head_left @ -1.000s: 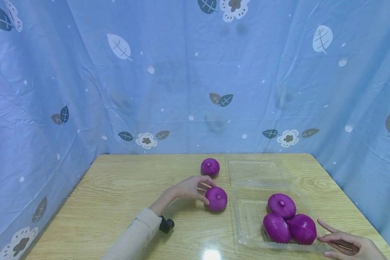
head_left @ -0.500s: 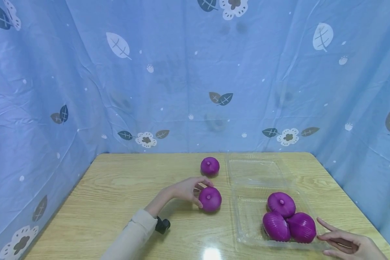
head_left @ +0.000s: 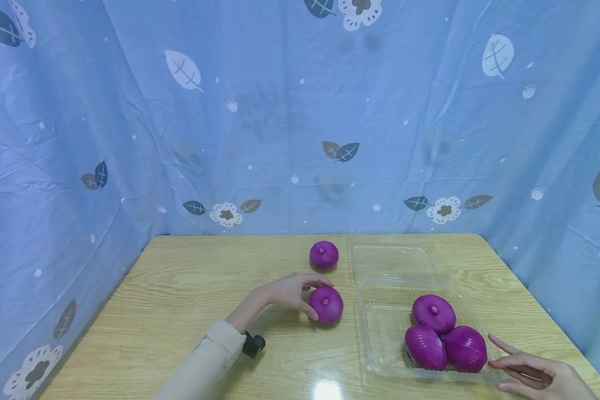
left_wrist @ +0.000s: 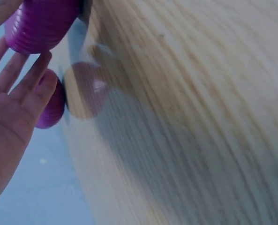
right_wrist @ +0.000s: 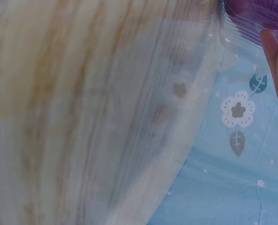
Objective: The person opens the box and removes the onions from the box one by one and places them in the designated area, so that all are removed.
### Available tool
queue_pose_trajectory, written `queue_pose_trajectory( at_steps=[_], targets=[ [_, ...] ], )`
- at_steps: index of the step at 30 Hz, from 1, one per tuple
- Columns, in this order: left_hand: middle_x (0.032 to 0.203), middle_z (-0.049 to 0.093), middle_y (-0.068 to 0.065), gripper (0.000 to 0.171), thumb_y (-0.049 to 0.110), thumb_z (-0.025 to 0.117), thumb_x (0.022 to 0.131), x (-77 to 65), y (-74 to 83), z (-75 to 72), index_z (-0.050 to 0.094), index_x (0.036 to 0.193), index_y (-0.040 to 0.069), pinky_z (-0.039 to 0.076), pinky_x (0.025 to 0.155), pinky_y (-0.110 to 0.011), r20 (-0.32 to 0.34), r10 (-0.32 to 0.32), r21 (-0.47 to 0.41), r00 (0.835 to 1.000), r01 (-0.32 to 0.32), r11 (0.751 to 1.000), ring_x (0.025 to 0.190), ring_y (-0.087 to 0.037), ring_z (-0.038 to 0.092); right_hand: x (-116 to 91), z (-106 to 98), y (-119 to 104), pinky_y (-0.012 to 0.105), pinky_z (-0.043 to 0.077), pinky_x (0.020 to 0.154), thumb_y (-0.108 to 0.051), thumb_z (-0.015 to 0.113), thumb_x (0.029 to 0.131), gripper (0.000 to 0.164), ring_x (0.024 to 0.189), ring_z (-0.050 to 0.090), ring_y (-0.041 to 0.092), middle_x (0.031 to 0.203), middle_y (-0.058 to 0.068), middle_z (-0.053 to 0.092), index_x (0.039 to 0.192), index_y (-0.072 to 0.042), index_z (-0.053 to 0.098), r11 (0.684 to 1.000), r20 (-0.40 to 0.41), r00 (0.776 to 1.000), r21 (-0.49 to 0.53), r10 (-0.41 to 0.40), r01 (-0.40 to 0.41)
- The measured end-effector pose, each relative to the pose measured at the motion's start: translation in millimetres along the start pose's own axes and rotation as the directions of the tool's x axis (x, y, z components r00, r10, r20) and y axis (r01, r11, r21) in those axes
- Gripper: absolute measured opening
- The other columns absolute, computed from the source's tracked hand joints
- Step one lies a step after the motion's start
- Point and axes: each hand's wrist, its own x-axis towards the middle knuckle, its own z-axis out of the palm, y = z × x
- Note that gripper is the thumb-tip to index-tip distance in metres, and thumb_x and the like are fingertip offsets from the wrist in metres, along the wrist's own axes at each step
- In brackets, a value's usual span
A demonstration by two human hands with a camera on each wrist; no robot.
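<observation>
My left hand (head_left: 292, 291) holds a purple onion (head_left: 326, 305) low at the middle of the table, thumb on its near side and fingers on its far side. This onion (left_wrist: 42, 26) also shows at the top left of the left wrist view, between thumb and fingers. Another onion (head_left: 324, 255) sits on the table just behind it. Three onions (head_left: 434, 314) lie together in the right part of a clear plastic clamshell box (head_left: 380, 333). At the box's near right corner is my right hand (head_left: 540, 375), fingers loosely spread, fingertips right at its wall (right_wrist: 244, 35).
The box's clear lid (head_left: 392, 260) lies folded back behind it on the wooden table (head_left: 195, 289). A blue patterned curtain (head_left: 260, 139) surrounds the back and sides. A black device (head_left: 253, 344) is at the left wrist.
My left hand and the onion in it have shifted slightly to the left, and the fingers lie closer round it. My right hand, the box and the other onions stay put.
</observation>
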Motion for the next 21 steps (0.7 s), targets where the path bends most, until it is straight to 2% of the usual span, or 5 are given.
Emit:
queue_pose_trajectory(
  at_steps=[8, 15, 18, 21],
  targets=[
    [0.137, 0.052, 0.004, 0.073, 0.015, 0.084, 0.073, 5.5, 3.3, -2.5, 0.051, 0.137, 0.01, 0.035, 0.109, -0.033, 0.031, 0.02, -0.018, 0.999, -0.02, 1.0, 0.126, -0.014, 0.047, -1.1, 1.2, 1.1, 0.023, 0.056, 0.075, 0.021, 0.067, 0.074, 0.034, 0.107, 0.06, 0.001, 0.133, -0.02, 0.052, 0.105, 0.006, 0.068, 1.0, -0.016, 1.0, -0.013, -0.012, 0.012],
    [0.14, 0.05, -0.001, 0.074, 0.014, 0.083, 0.073, 7.1, 4.7, -4.8, 0.048, 0.139, 0.008, 0.033, 0.111, -0.032, 0.049, 0.045, -0.044, 0.998, -0.043, 0.998, 0.128, -0.018, 0.047, -0.8, 1.1, 1.5, 0.023, 0.056, 0.075, 0.021, 0.068, 0.074, 0.034, 0.108, 0.059, 0.0, 0.133, -0.02, 0.053, 0.104, 0.005, 0.068, 1.0, -0.022, 1.0, -0.019, -0.014, 0.014],
    [0.141, 0.049, 0.002, 0.074, 0.017, 0.083, 0.075, 8.0, 5.2, -6.5, 0.048, 0.139, 0.011, 0.031, 0.112, -0.033, 0.04, 0.044, -0.038, 0.998, -0.042, 0.998, 0.13, -0.017, 0.045, -1.2, 0.7, 0.9, 0.023, 0.056, 0.075, 0.02, 0.068, 0.074, 0.034, 0.108, 0.059, 0.0, 0.132, -0.02, 0.053, 0.104, 0.005, 0.068, 1.0, -0.021, 1.0, -0.025, -0.009, 0.008],
    [0.141, 0.049, 0.003, 0.07, 0.022, 0.081, 0.078, 9.1, 5.6, -8.8, 0.049, 0.139, 0.012, 0.031, 0.112, -0.032, -0.008, 0.055, -0.033, 0.998, -0.055, 0.998, 0.132, -0.014, 0.042, -0.3, 0.0, 0.8, 0.024, 0.056, 0.075, 0.021, 0.067, 0.073, 0.035, 0.11, 0.058, 0.0, 0.133, -0.018, 0.053, 0.104, 0.005, 0.068, 1.0, -0.001, 1.0, 0.002, -0.024, 0.024]
  ],
)
